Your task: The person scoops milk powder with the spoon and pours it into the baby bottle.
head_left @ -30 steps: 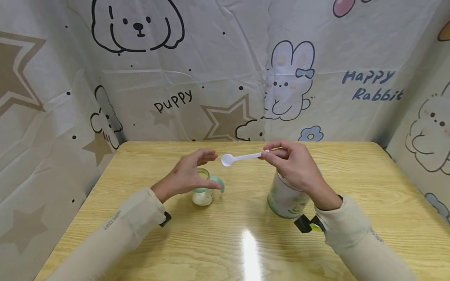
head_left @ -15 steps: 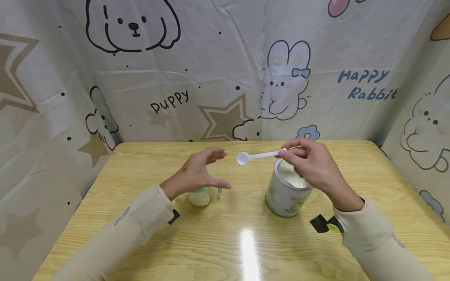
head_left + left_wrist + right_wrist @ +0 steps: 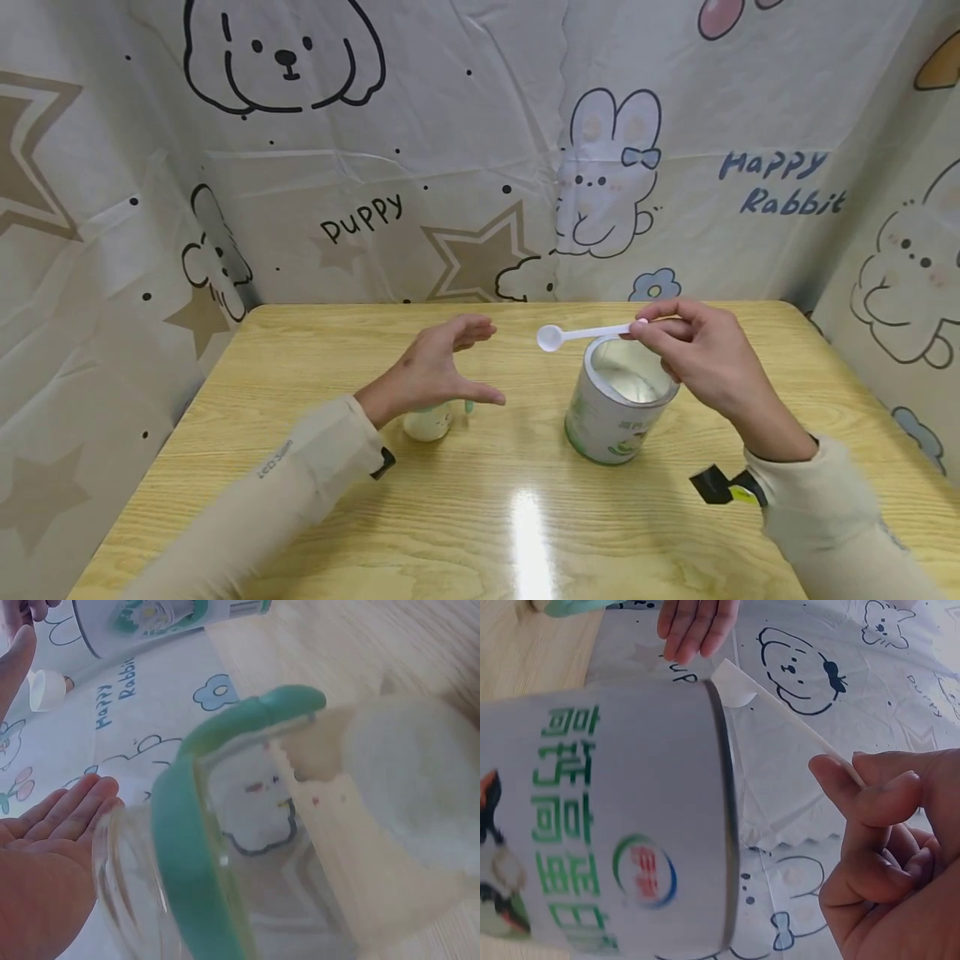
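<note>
My right hand pinches the handle end of a white measuring scoop between thumb and fingers. The scoop's bowl points left, level with the top of an open milk powder can, which holds pale powder. My left hand hovers with fingers extended and thumb apart, holding nothing. Partly hidden behind it stands a clear baby bottle. In the left wrist view this bottle has a green collar with a handle, and white powder at its bottom.
Both containers stand on a wood-grain table. A printed cloth with cartoon animals hangs behind the table and along both sides.
My right hand has moved right with the scoop, uncovering the can's mouth. My left hand has shifted slightly right, and it hides more of the bottle's top.
</note>
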{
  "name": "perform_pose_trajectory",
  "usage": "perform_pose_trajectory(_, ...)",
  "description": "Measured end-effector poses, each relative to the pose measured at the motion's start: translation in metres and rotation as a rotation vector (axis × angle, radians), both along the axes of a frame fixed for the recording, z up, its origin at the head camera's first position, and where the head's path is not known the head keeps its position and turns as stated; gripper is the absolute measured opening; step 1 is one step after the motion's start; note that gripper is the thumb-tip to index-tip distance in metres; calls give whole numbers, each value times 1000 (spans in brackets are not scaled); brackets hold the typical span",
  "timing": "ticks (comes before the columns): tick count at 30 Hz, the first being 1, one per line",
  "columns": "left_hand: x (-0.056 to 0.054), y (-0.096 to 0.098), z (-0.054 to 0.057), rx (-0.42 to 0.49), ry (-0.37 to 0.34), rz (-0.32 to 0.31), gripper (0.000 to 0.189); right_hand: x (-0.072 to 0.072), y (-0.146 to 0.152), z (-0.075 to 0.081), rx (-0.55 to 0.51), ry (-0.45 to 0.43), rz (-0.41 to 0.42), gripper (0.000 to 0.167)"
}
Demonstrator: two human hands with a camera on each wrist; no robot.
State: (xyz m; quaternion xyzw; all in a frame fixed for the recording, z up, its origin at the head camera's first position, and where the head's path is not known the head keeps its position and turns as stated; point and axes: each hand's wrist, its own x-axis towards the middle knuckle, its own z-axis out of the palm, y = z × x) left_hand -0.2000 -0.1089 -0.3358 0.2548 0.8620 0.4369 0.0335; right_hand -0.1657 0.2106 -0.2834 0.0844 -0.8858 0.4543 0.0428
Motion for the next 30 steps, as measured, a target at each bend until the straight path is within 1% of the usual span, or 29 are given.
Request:
perform_pose_trajectory(5, 0, 10, -3, 20, -17, -26, 94, 3, 13, -1, -14, 26, -22, 30)
perform_pose_trajectory(9, 0, 19, -7, 45, -20, -51, 94, 6, 21, -2, -9, 32, -42, 32)
perform_pose_trajectory(14, 1, 31, -8, 39, -31, -61, 98, 9, 30, -4, -9, 39, -71, 33)
perform_pose_trajectory(19, 2, 42, -8, 35, -58, -74, 102, 11, 40, -5, -26, 42, -94, 28)
perform_pose_trajectory(24, 1, 51, -10, 47, -54, -93, 102, 12, 47, -8, -30, 69, -117, 24)
perform_pose_trajectory(30, 0, 59, -12, 68, -55, -110, 102, 12, 52, -11, -72, 81, -115, 18)
